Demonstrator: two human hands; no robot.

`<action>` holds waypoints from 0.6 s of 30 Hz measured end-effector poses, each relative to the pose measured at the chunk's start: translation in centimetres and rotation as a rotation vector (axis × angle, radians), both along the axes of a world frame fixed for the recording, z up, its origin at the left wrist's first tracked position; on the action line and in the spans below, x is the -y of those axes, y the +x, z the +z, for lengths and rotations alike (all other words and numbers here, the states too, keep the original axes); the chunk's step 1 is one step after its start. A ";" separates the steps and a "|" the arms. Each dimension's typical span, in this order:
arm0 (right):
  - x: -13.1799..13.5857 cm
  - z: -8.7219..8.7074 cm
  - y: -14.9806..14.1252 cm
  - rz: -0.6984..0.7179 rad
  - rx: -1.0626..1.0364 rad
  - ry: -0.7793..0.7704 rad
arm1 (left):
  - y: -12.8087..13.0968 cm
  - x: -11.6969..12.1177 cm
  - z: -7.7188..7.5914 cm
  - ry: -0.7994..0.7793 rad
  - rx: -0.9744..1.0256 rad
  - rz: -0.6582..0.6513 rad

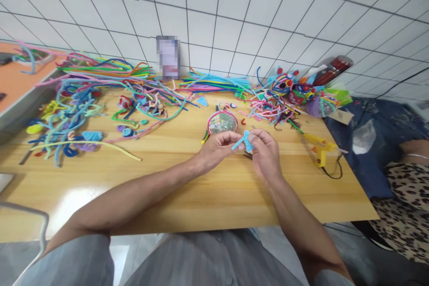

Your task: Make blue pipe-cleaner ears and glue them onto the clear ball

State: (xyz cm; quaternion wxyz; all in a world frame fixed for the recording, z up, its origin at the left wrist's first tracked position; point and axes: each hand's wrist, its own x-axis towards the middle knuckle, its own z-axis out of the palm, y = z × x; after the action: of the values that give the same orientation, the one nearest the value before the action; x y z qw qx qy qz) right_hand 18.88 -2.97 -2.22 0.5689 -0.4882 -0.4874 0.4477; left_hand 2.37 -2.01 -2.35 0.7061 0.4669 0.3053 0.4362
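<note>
Between my two hands is a light blue pipe cleaner piece (pixel 248 141), wound into a small flat shape with one straight end sticking out to the left. My right hand (pixel 266 149) pinches the wound part between thumb and fingers. The fingers of my left hand (pixel 221 146) close on the straight end. Just beyond my left hand sits a clear, rounded shell (pixel 222 123) with a pink pipe cleaner rim. A small blue triangle (pixel 202 101) of wound pipe cleaner lies farther back on the table. Small red and white bits lie near the shell.
Bundles of coloured pipe cleaners (pixel 214 84) line the wall, and a tangled pile (pixel 78 111) covers the left side. A phone (pixel 168 58) leans on the tiles. At right are finished colourful figures (pixel 284 82) and a yellow glue gun (pixel 318 147) with its cord. Another person sits far right.
</note>
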 end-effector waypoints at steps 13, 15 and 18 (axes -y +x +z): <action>0.9 -0.3 -0.4 -0.046 0.210 0.201 | -0.2 -0.1 0.1 0.024 -0.008 0.047; 1.0 -0.2 -0.3 -0.034 0.229 0.228 | -0.2 -0.2 0.0 0.004 -0.009 0.049; 1.0 -0.4 -0.1 -0.025 0.264 0.267 | -0.2 -0.3 -0.3 -0.013 -0.010 0.047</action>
State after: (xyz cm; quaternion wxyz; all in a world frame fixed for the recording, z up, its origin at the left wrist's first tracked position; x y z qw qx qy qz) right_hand 18.82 -3.92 -2.58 0.5655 -0.4689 -0.6066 0.3040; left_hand 2.16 -1.76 -2.64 0.6971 0.4570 0.3228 0.4483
